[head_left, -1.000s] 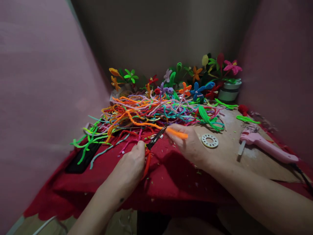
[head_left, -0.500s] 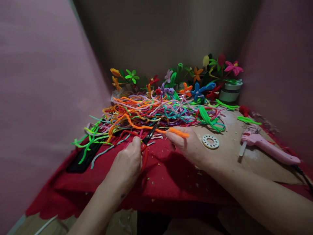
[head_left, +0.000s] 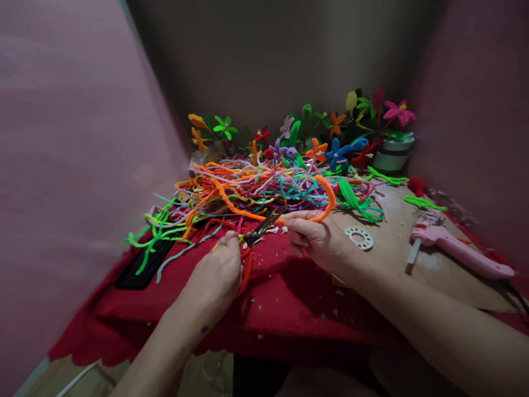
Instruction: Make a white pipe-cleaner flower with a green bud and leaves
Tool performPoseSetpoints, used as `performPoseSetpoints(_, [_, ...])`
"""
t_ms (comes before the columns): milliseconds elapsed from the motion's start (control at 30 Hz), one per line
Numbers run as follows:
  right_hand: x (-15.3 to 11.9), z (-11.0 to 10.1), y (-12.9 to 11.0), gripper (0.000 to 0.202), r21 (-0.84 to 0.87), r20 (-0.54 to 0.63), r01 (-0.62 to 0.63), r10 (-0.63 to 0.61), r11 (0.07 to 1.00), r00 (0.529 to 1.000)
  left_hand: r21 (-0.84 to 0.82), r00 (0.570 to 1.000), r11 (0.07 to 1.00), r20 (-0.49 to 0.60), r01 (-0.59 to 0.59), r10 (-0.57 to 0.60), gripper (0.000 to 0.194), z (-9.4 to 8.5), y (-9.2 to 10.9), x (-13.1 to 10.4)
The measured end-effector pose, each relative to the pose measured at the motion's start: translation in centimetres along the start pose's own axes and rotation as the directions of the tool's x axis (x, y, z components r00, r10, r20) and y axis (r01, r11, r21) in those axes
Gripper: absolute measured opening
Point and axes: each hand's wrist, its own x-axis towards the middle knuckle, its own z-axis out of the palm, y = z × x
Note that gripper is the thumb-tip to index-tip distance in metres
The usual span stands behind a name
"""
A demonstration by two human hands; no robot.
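Observation:
My left hand [head_left: 221,267] is closed on the handles of a pair of scissors [head_left: 264,227] with red and yellow grips. The slightly parted dark blades point up and right, at the orange pipe cleaner [head_left: 239,209]. My right hand [head_left: 312,234] pinches that pipe cleaner just right of the blade tips. Its free end curls upward past my fingers, while the other part runs left to the heap of pipe cleaners [head_left: 256,184]. Whether the blades have cut into it I cannot tell.
Behind the heap stand pipe-cleaner flowers, one group in a white pot [head_left: 394,153]. To the right, a pink glue gun [head_left: 458,248] and a white ring with holes [head_left: 359,238] lie on cardboard [head_left: 433,289]. A black phone-like slab [head_left: 140,270] lies left on the red cloth [head_left: 281,309].
The orange pipe cleaner's free end has gone from lying flat over my right hand to curling upward. The scissor blades have shifted slightly right, closer to my right fingers.

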Motion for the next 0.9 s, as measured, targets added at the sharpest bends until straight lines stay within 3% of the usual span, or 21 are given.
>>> performPoseSetpoints(167, [-0.2,-0.1,-0.2,0.007,-0.072,-0.009,0.057,-0.057,0.996,0.998,0.070,1.000,0.998,-0.023,-0.006,0.007,0.013,0.3,-0.2,0.0])
performPoseSetpoints(333, [-0.4,-0.1,-0.4,0.029,-0.188,0.018,0.128,-0.127,0.974,0.992,0.088,1.000,0.996,0.006,0.026,-0.027,0.013,0.4,-0.2,-0.1])
performPoseSetpoints(767, [-0.7,0.4,-1.1,0.030,-0.283,0.000,0.110,-0.114,0.953,0.993,0.132,1.000,0.991,-0.015,-0.003,0.005,0.022,0.7,-0.2,-0.2])
performPoseSetpoints(900, [-0.6,0.1,-0.7,0.021,-0.299,-0.036,0.088,-0.103,0.950,0.994,0.118,1.000,0.993,-0.002,0.015,-0.015,0.021,0.5,0.1,0.0])
